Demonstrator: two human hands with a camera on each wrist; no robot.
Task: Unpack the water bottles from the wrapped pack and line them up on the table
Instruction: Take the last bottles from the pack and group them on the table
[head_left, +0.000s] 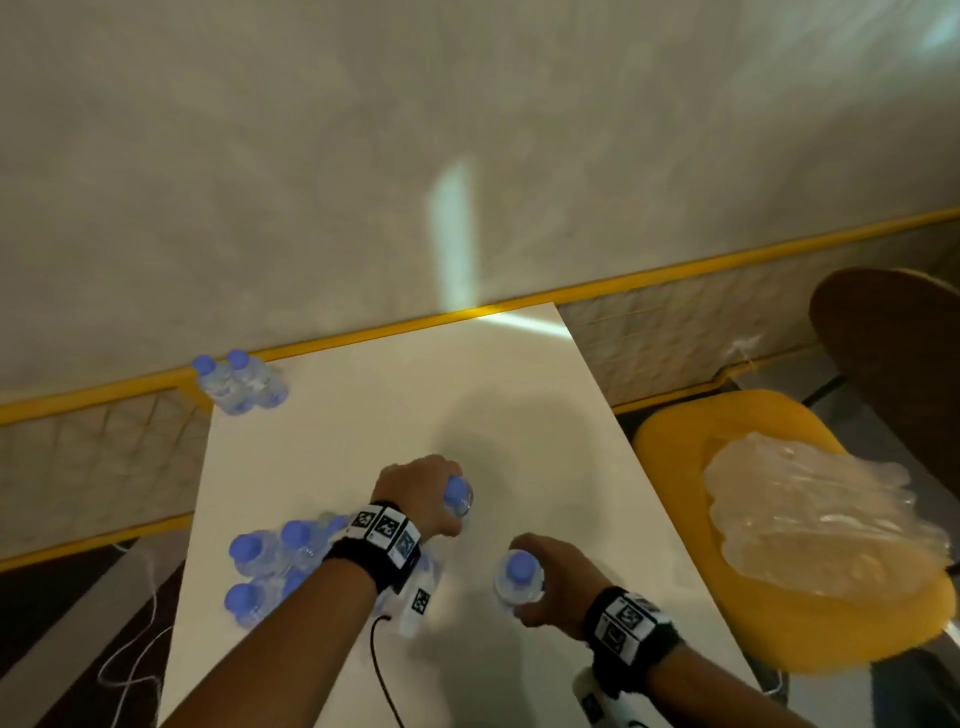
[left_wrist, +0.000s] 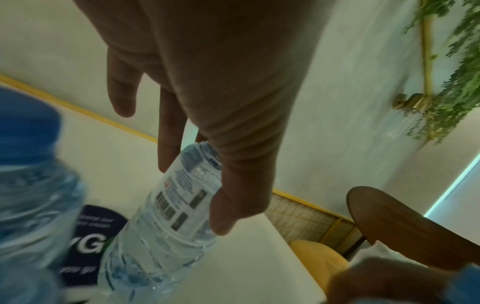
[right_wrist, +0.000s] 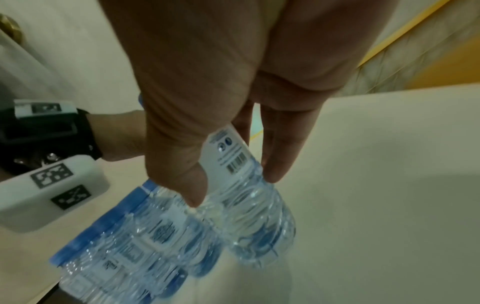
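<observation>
On the white table (head_left: 363, 415), my left hand (head_left: 434, 493) grips a clear water bottle (left_wrist: 179, 205) with a blue cap (head_left: 457, 491) by its upper body, tilted. To its right, my right hand (head_left: 540, 587) pinches another blue-capped bottle (right_wrist: 249, 197) by its label, base close to the tabletop. A cluster of several bottles (head_left: 270, 561) stands at the table's near left, beside my left forearm. Two or three more bottles (head_left: 239, 382) stand together at the far left corner. The crumpled clear wrap (head_left: 810, 519) lies on the yellow chair seat (head_left: 670, 431).
A wooden chair back (head_left: 893, 364) rises at the far right. A yellow rail (head_left: 675, 265) runs along the wall behind the table. A dark blue printed sticker (left_wrist: 88, 242) lies on the tabletop near the left bottle. A black cable (head_left: 382, 670) trails from my left wrist.
</observation>
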